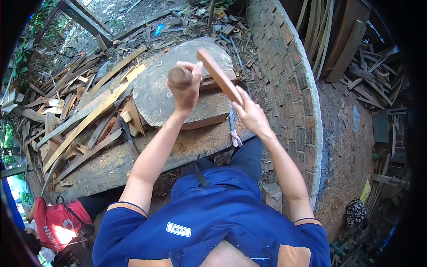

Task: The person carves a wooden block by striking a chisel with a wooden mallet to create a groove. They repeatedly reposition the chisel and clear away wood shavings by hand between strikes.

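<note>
My left hand point(184, 89) is raised over a round wooden chopping block point(153, 100) and grips a thick wooden handle point(179, 76) whose round end faces me; the tool's head is hidden. My right hand point(250, 113) holds the lower end of a reddish-brown wooden stick point(218, 73), which stands tilted on the block's right side. A blade with a cloth-wrapped grip point(234, 133) lies by the block, just below my right hand.
The block rests on a dusty plank bench point(111, 164). Offcuts and slats are heaped to the left point(75, 111). A curved brick wall point(289, 89) runs along the right, with stacked boards point(342, 44) beyond. A person in a red shirt point(55, 222) crouches at lower left.
</note>
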`<act>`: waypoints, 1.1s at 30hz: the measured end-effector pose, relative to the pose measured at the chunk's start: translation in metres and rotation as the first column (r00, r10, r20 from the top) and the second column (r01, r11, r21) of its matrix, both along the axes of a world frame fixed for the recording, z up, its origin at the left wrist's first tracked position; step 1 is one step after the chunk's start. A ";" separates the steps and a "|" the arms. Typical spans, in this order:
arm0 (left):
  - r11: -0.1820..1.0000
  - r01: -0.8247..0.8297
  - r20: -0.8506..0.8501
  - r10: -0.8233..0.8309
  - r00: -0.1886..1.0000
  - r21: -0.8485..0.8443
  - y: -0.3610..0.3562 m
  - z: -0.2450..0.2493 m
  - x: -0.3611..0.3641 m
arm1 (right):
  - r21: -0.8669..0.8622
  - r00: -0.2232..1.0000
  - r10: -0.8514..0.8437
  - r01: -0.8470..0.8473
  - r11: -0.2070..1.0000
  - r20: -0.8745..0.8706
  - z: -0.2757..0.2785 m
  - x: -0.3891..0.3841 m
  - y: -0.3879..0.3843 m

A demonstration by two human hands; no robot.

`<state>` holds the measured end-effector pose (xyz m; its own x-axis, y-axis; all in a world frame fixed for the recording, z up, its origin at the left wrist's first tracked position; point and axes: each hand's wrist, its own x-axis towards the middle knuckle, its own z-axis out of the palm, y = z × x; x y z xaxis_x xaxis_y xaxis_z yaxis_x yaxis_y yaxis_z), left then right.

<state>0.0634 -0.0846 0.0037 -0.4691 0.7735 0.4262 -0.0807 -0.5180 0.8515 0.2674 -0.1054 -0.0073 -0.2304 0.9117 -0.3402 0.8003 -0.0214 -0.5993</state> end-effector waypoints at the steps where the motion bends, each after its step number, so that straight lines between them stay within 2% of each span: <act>1: 0.997 -0.027 -0.133 0.036 0.990 0.068 -0.002 -0.011 -0.002 | 0.080 0.999 0.028 -0.031 0.996 0.036 -0.008 -0.002 -0.006; 2: 0.998 -0.033 -0.133 0.040 0.990 0.061 -0.008 -0.023 -0.001 | 0.115 0.998 0.035 -0.040 0.993 0.052 -0.013 -0.001 -0.010; 4: 0.989 0.072 -0.303 -0.029 0.953 0.129 -0.030 -0.032 0.006 | 0.157 0.995 0.032 -0.047 0.987 0.095 -0.016 -0.004 -0.014; 6: 0.970 0.097 -0.519 0.034 0.854 0.222 -0.048 -0.039 0.012 | 0.153 0.995 0.033 -0.047 0.987 0.096 -0.013 -0.004 -0.012; 8: 0.966 0.211 -0.699 -0.049 0.714 0.148 -0.065 -0.044 0.011 | 0.149 0.994 0.034 -0.049 0.988 0.104 -0.011 -0.003 -0.011; 10: 0.964 0.220 -0.707 -0.052 0.705 0.148 -0.069 -0.043 0.012 | 0.173 0.993 0.046 -0.063 0.983 0.105 -0.011 -0.004 -0.012; 12: 0.966 0.179 -0.588 -0.035 0.808 0.187 -0.055 -0.037 0.007 | 0.164 0.993 0.051 -0.067 0.984 0.104 -0.012 -0.003 -0.012; 14: 0.990 0.124 -0.338 -0.094 0.937 0.068 -0.033 -0.023 -0.013 | 0.189 0.993 0.042 -0.062 0.980 0.109 -0.014 -0.002 -0.013; 15: 0.994 0.086 0.036 -0.088 0.995 0.061 -0.016 -0.012 -0.016 | 0.193 0.994 0.047 -0.065 0.979 0.100 -0.018 -0.002 -0.012; 16: 0.999 0.005 0.125 -0.010 0.992 0.042 -0.001 0.009 -0.026 | 0.194 0.994 0.057 -0.076 0.978 0.098 -0.018 -0.002 -0.012; 17: 0.997 -0.013 0.286 -0.008 0.958 0.072 0.013 0.014 -0.040 | 0.191 0.995 0.055 -0.070 0.979 0.086 -0.017 -0.002 -0.012; 21: 0.986 0.028 0.288 -0.076 0.955 0.166 0.033 0.028 -0.060 | 0.179 0.997 0.053 -0.062 0.982 0.054 -0.015 -0.003 -0.013; 23: 0.990 0.094 0.172 -0.111 0.979 0.103 0.032 0.034 -0.054 | 0.169 0.998 0.046 -0.053 0.984 0.044 -0.015 -0.004 -0.013; 26: 0.988 0.128 0.167 -0.142 0.976 0.092 0.039 0.022 -0.049 | 0.164 0.997 0.052 -0.061 0.985 0.058 -0.018 -0.003 -0.014; 28: 0.991 0.112 0.153 -0.123 0.981 0.079 0.037 0.020 -0.043 | 0.211 0.999 0.042 -0.040 0.977 -0.003 -0.021 -0.005 -0.016; 30: 0.988 0.152 0.147 -0.152 0.977 0.012 0.036 0.018 -0.039 | 0.206 0.999 0.042 -0.040 0.978 -0.008 -0.020 -0.007 -0.017; 33: 0.992 0.120 0.142 -0.115 0.983 -0.028 0.036 0.017 -0.035 | 0.197 1.000 0.026 -0.023 0.980 -0.009 -0.022 -0.007 -0.017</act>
<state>0.0282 -0.0487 0.0207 -0.4267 0.8407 0.3334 -0.2591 -0.4669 0.8455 0.2608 -0.1226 -0.0297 -0.2563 0.9546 -0.1519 0.7920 0.1173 -0.5991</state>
